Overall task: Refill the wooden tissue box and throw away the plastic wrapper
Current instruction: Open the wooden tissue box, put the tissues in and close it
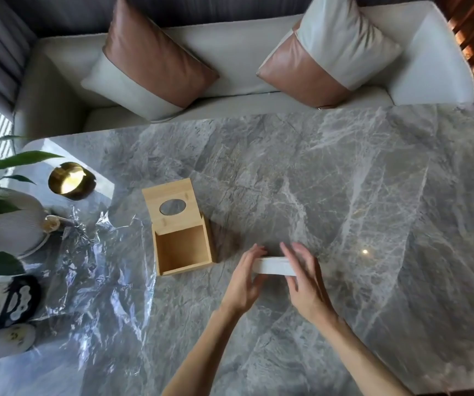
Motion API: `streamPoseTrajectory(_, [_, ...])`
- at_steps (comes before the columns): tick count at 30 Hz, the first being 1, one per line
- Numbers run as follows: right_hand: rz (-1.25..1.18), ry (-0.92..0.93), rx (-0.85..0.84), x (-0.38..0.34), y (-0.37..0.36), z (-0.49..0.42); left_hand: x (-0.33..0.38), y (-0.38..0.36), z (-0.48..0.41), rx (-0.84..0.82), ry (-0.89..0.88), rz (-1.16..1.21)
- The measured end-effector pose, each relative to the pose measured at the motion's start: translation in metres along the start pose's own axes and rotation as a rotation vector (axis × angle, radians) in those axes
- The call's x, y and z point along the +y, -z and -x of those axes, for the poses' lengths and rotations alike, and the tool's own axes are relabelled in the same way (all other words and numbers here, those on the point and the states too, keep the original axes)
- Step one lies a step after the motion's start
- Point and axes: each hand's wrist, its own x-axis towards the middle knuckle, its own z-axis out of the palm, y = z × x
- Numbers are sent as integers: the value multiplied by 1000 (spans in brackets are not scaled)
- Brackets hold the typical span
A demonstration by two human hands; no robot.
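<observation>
The wooden tissue box stands open and empty on the grey marble table. Its lid, with an oval hole, is flipped back flat behind it. Just right of the box, a white stack of tissues is pressed between my two hands. My left hand holds its left end and my right hand holds its right end. The clear plastic wrapper lies crumpled and spread out on the table left of the box.
A brass round dish, a white ribbed vase with green leaves, and small printed items sit along the table's left edge. A cream sofa with two brown-and-white cushions stands behind the table.
</observation>
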Motion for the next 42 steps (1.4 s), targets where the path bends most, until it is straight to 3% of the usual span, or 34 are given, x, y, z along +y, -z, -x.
streamPoseTrajectory(3, [-367, -286, 82, -1, -5, 2, -1, -4, 2, 51, 33, 65])
streamPoseTrajectory(6, [-534, -413, 57, -7, -13, -1, 1, -8, 3, 70, 60, 116])
streamPoseTrajectory(23, [-368, -378, 134, -2, -15, 5, 7, -12, 3, 29, 126, 158])
streamPoseTrajectory(27, [-116, -303, -58, -6, -1, 3, 9, -7, 4, -1, 124, 39])
streamPoseTrajectory(30, [155, -93, -223, -16, 20, -13, 22, 13, 8, -130, 23, -74])
streamPoseTrajectory(33, [222, -28, -529, -47, 38, -40, 42, 47, 12, -229, -47, -216])
streamPoseTrajectory(35, [156, -143, -721, -71, 42, -60, 57, 75, 14, -255, -48, -267])
streamPoseTrajectory(38, [-128, -264, -772, -101, 40, -82, 74, 122, 18, -161, 58, -68])
streamPoseTrajectory(40, [-468, -396, -724, -111, 35, -88, 74, 150, 24, 71, 168, 112])
streamPoseTrajectory(42, [-1016, -667, -579, -116, 21, -87, 59, 171, 28, 360, 266, 168])
